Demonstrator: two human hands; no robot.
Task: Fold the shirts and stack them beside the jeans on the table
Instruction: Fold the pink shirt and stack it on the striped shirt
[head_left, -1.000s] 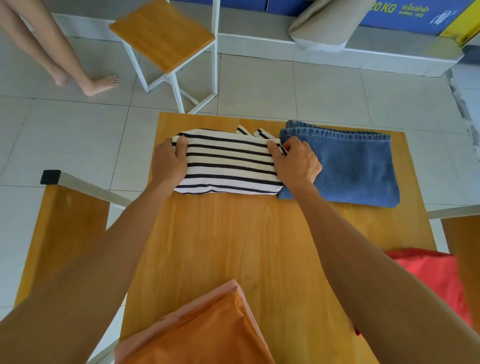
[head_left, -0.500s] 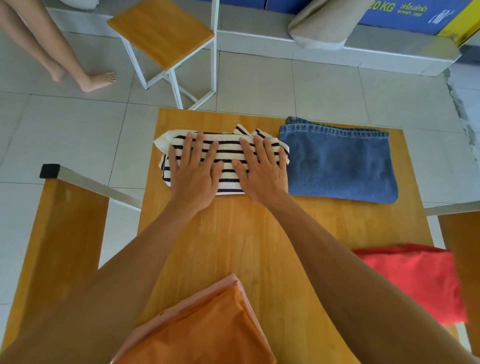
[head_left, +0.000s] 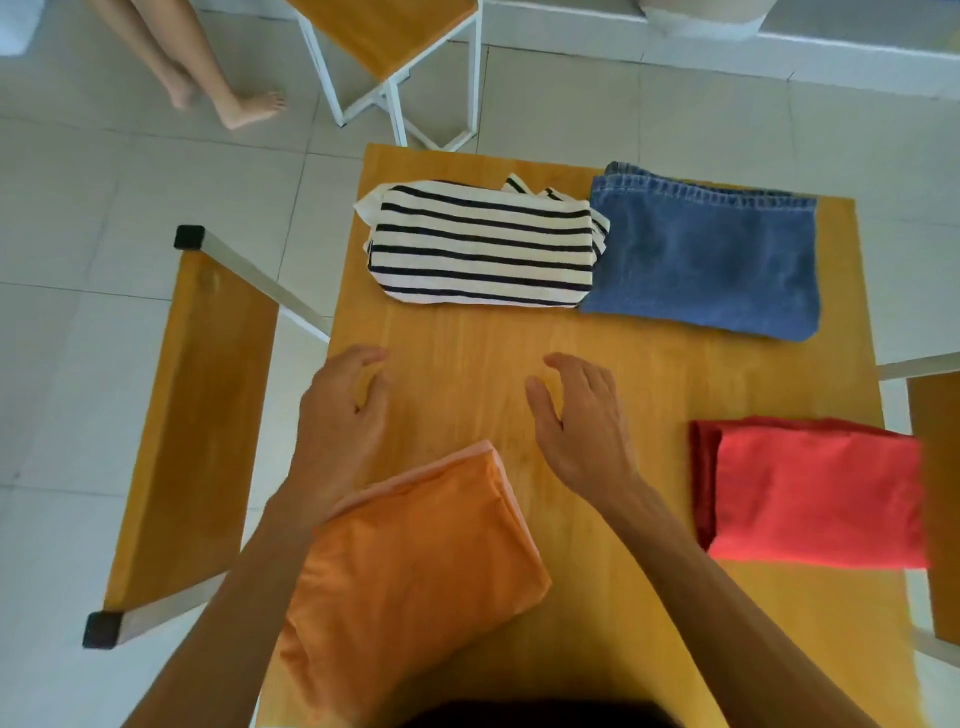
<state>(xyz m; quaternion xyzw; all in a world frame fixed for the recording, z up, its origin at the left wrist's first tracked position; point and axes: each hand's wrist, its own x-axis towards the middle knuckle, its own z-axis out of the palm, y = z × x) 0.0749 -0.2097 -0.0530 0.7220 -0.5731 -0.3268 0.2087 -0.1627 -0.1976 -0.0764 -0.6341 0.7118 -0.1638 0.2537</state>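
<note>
A folded black-and-white striped shirt (head_left: 480, 249) lies at the far side of the wooden table (head_left: 467, 353), its right edge touching the folded blue jeans (head_left: 706, 260). An orange shirt (head_left: 415, 571), folded, lies at the near edge. A folded red shirt (head_left: 815, 493) lies at the right edge. My left hand (head_left: 337, 421) hovers open just beyond the orange shirt's far corner. My right hand (head_left: 582, 421) is open over bare table, to the right of that corner. Neither hand holds anything.
A wooden bench (head_left: 192, 415) with a white metal frame stands left of the table, and another seat (head_left: 935, 493) shows at the right edge. A stool (head_left: 384, 31) stands beyond the table on the tiled floor. A person's bare legs (head_left: 208, 73) are at the far left.
Both hands left the striped shirt, which they had pressed flat, and drew back toward me to the orange shirt. The striped shirt stays folded beside the jeans.
</note>
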